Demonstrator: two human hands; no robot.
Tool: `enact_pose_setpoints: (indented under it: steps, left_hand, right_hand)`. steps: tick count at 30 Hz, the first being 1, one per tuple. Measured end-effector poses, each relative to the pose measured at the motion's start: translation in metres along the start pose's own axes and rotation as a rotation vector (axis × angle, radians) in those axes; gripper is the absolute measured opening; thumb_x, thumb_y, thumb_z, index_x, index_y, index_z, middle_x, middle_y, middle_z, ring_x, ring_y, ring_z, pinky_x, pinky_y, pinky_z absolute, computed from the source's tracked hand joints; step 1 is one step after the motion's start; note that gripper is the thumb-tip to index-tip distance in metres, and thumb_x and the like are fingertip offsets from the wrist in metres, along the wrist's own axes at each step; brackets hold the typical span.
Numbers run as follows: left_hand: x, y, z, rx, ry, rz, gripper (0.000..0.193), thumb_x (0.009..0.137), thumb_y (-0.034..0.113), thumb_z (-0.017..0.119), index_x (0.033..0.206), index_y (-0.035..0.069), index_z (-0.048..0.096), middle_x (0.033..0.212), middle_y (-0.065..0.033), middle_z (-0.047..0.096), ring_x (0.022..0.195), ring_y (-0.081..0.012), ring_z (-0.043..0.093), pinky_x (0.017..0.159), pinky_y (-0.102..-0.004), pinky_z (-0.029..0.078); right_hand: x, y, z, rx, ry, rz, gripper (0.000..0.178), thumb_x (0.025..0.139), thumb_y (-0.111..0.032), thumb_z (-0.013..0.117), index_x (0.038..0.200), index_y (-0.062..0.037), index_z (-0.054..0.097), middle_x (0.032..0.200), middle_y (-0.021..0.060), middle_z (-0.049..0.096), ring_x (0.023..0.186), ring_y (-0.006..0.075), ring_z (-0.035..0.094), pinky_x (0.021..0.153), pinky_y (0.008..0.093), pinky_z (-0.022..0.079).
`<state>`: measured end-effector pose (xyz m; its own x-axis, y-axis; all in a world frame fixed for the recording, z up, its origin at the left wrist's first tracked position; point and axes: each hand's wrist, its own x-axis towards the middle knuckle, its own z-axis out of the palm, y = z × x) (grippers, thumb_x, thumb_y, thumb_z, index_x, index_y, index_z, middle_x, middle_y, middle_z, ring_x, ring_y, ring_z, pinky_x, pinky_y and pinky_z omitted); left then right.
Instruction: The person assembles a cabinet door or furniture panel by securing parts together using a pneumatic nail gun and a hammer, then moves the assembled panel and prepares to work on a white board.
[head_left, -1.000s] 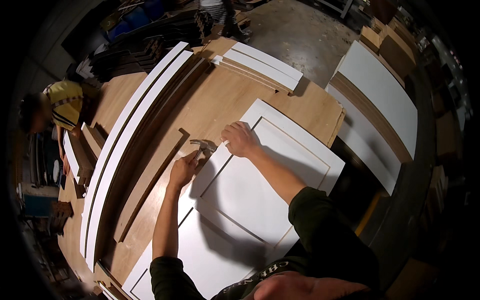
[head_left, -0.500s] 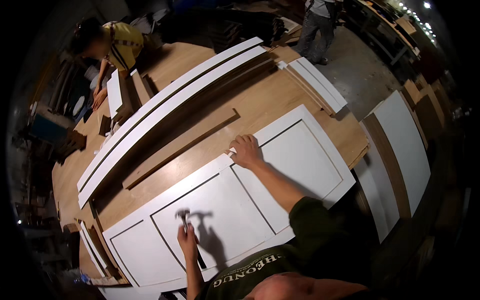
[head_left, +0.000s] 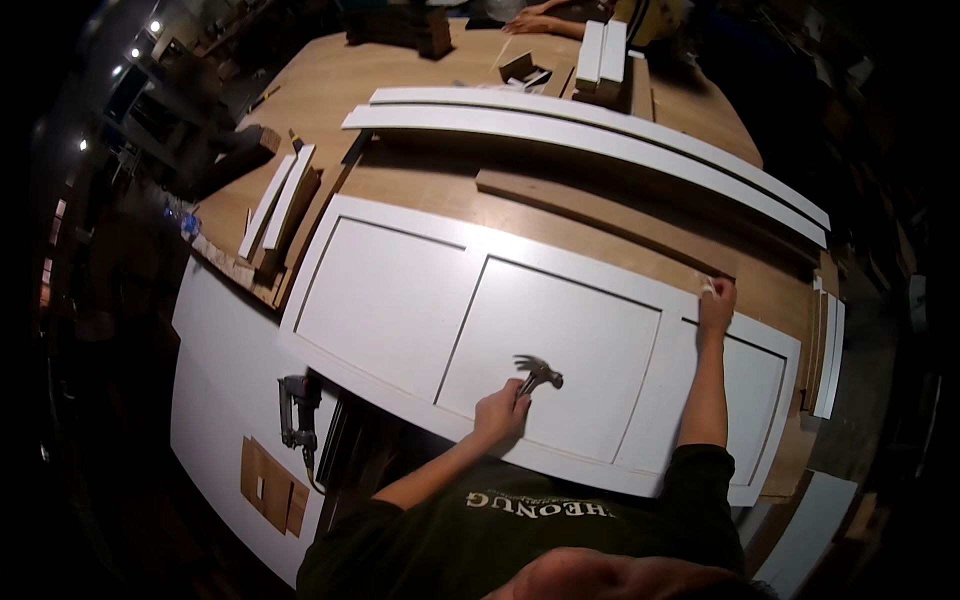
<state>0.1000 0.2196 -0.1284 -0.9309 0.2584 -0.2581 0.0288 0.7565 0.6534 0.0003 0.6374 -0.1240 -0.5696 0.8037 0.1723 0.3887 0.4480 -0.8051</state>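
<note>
Hammer (head_left: 541,372) farther right; seemingly aloft

There is one hammer (head_left: 542,372), one nailer (head_left: 299,412), one grooved panel (head_left: 560,310).

left hand (head_left: 503,410) curled tight; right arm (head_left: 708,385) outstretched

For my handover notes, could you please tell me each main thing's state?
White grooved rectangular panel: lying flat.
Steel-headed claw hammer: gripped in the left hand, over the panel.
Right hand: at the panel's far edge, grip unclear.
Two long white strips: lying side by side.
Long brown strip: lying beyond the panel.
Black handheld tool: lying on a flat white board.
</note>
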Motion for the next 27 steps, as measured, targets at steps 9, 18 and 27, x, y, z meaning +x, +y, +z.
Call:
enact_pose_setpoints:
  steps: [9,18,27]
  left_hand:
    - [0.012,-0.046,-0.076,-0.406,-0.066,0.103,0.031,0.089,0.029,0.061,0.116,0.013,0.056,0.071,-0.0115,0.063,0.059,-0.028,0.059,0.06,-0.0382,0.047]
    - [0.091,-0.178,-0.268,-0.646,0.171,-0.039,0.021,0.095,0.013,0.048,0.113,0.004,0.052,0.058,0.0033,0.044,0.047,-0.0056,0.042,0.042,-0.0229,0.038]
    - [0.327,-0.134,-0.313,0.135,-0.083,0.334,0.036,0.09,0.019,0.059,0.126,0.018,0.06,0.071,-0.0068,0.061,0.065,-0.0175,0.059,0.064,-0.0338,0.048]
  right_hand:
    - [-0.134,-0.173,0.23,-0.279,-0.674,-0.702,0.04,0.078,-0.04,0.067,0.1,-0.0069,0.07,0.099,0.015,0.063,0.098,0.0333,0.058,0.088,0.0409,0.046]
    - [-0.207,-0.238,0.298,-0.237,-0.395,-0.48,0.02,0.084,-0.027,0.066,0.086,-0.0079,0.069,0.092,0.0095,0.062,0.093,0.0278,0.055,0.087,0.0398,0.042]
    - [-0.206,-0.225,0.296,-0.287,-0.196,-0.421,0.008,0.079,-0.017,0.065,0.08,-0.0094,0.066,0.088,0.0087,0.06,0.091,0.0293,0.055,0.089,0.0421,0.04]
